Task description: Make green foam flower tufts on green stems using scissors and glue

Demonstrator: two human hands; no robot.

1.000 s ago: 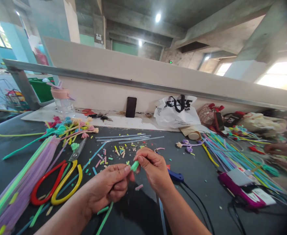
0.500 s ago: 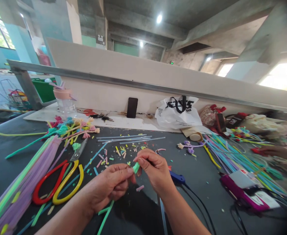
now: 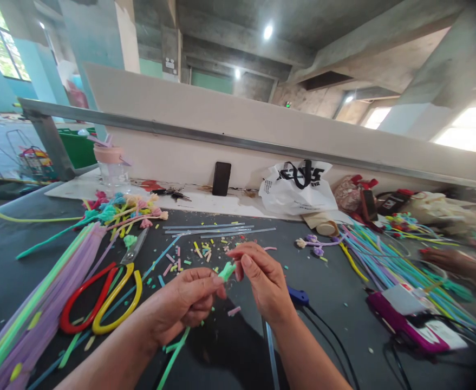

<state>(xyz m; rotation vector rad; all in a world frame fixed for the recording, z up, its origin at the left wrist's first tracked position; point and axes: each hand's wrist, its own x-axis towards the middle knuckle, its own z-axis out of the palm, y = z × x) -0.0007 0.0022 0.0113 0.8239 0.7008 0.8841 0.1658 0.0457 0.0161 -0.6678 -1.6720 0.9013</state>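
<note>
A small mint-green tuft of fuzzy stem [image 3: 226, 272], shaped like a little flower, is pinched between the thumb and fingers of my left hand [image 3: 189, 300]. A green stem [image 3: 175, 355] with a short side branch runs down below that hand; whether it joins the tuft is hidden. Just right of the tuft, my right hand [image 3: 264, 279] hovers with thumb and fingers apart and nothing visible in them. Cut pink, yellow and green bits [image 3: 201, 252] lie scattered beyond my hands. Scissors [image 3: 128, 265] with one red and one yellow handle rest left of my left forearm.
Left lies a bundle of fuzzy stems [image 3: 59, 292]; finished-looking flowers [image 3: 116, 208] sit behind it. Translucent sticks [image 3: 221, 230] lie ahead. A blue corded tool [image 3: 298, 295] is beside my right wrist. Far right, another person's hand [image 3: 444, 259] is near more stems [image 3: 388, 254] and a purple box [image 3: 400, 322].
My right fingers have come off the green tuft and spread slightly, moving a little to the right. The left hand keeps its pinch, and more of the tuft shows.
</note>
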